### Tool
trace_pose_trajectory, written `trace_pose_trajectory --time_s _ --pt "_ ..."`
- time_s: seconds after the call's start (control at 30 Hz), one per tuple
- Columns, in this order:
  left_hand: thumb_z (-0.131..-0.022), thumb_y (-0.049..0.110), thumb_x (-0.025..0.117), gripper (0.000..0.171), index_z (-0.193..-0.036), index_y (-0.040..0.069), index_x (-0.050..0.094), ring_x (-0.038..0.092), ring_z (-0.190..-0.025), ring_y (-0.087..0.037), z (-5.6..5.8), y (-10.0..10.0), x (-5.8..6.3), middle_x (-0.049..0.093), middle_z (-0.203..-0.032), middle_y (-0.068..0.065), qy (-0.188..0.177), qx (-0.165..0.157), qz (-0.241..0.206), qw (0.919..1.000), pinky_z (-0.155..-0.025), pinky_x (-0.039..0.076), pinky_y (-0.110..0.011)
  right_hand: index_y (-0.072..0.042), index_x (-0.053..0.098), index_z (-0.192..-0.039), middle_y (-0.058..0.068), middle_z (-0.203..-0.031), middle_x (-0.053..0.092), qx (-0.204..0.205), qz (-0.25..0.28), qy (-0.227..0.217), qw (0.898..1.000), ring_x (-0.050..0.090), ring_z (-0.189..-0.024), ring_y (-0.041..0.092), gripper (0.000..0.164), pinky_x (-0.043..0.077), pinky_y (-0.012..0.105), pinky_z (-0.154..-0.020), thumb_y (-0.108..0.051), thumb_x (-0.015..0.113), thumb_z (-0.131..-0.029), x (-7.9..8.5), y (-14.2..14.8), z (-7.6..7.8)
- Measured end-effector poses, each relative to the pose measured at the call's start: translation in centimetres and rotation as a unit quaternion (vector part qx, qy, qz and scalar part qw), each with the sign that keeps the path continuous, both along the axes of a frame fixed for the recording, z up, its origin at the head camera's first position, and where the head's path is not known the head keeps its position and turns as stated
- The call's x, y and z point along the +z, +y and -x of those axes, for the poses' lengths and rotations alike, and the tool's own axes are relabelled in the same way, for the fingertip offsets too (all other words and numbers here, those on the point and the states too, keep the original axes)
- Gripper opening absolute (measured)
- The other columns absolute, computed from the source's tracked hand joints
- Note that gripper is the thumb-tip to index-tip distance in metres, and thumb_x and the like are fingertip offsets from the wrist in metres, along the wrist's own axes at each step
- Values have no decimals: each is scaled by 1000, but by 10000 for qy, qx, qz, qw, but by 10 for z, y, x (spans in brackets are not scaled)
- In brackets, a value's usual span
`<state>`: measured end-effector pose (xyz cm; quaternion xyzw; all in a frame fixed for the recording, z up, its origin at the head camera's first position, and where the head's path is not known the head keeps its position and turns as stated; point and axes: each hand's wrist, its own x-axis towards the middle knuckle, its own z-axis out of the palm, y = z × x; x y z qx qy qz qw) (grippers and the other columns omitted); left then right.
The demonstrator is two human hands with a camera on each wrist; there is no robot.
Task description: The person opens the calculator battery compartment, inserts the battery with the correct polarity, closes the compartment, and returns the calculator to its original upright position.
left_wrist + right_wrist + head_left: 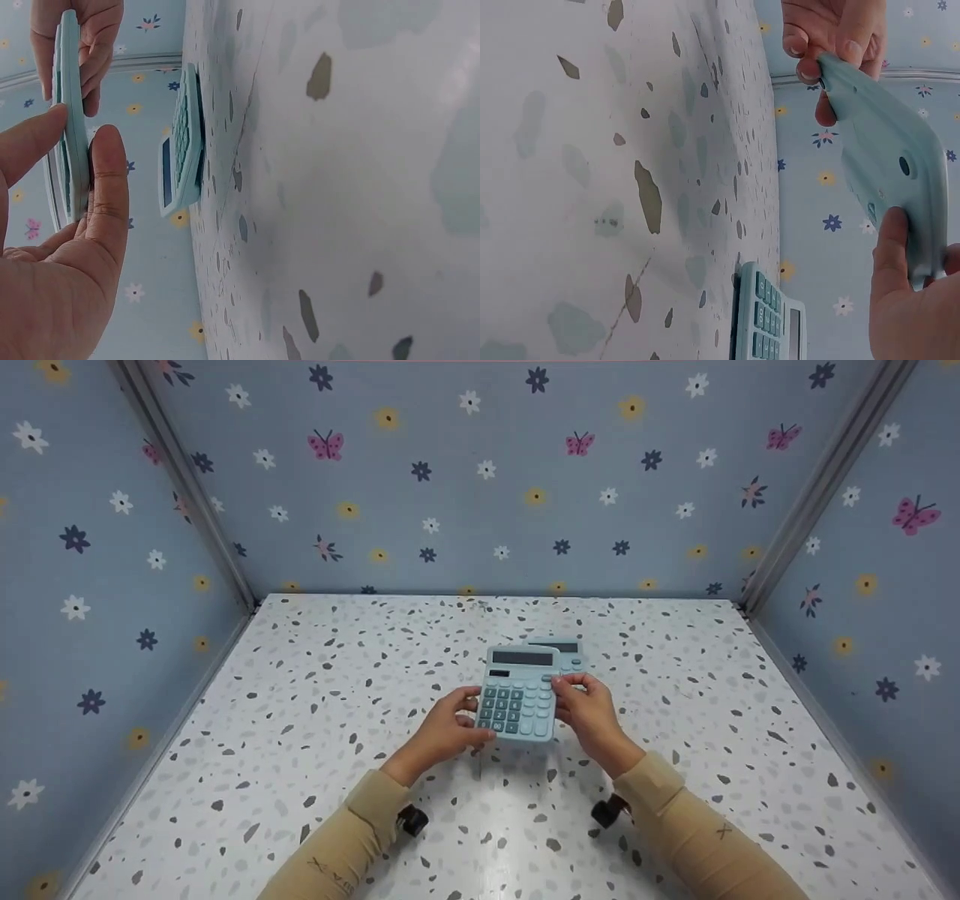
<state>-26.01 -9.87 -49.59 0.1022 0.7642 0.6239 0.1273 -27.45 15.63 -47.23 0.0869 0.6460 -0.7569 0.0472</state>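
A light blue calculator [534, 712] with darker number keys is held up over the table, its keys facing the head camera. My left hand [448, 726] grips its left edge, the thumb near the lower left corner. The right hand [591, 711] pinches the right edge, thumb at the upper keys. In the right wrist view the held calculator's back [892, 142] shows, with a small dark round foot. Behind it a second calculator [576, 649] of the same colour lies on the table, partly hidden in the head view; its keys and screen show in the left wrist view [184, 142].
The white speckled table [337, 675] is enclosed at the back and both sides by blue flowered panels [465, 495]. Metal posts [187, 487] stand in the back corners. Black wrist camera mounts [412, 819] hang under the sleeves.
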Motion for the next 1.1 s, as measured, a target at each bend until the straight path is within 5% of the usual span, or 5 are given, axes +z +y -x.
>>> trace_pose_trajectory --time_s 0.33,0.57,1.1 --pt "-90 -2 83 81 -161 4 45 70 -93 -20 1 -3 -2 61 -126 -18 52 398 -220 9990 -80 66 -39 3 60 -138 17 -121 69 189 89 281 9994 71 -95 17 42 64 27 -82 8 62 -97 0 -8 1" --pt "-91 -1 83 81 -161 4 43 70 -92 -18 7 -5 4 61 -127 -16 220 770 32 9968 -79 64 -32 -6 57 -157 14 -116 64 477 -264 269 9982 67 -99 21 67 64 28 -83 10 61 -92 0 -13 7" --pt "-90 3 84 84 -163 2 42 68 -99 -23 28 -12 19 61 -131 -18 380 1007 684 9918 -83 65 -34 5 66 -141 13 -112 66 482 -1195 531 9902 66 -95 18 52 61 23 -78 8 63 -90 3 -26 34"
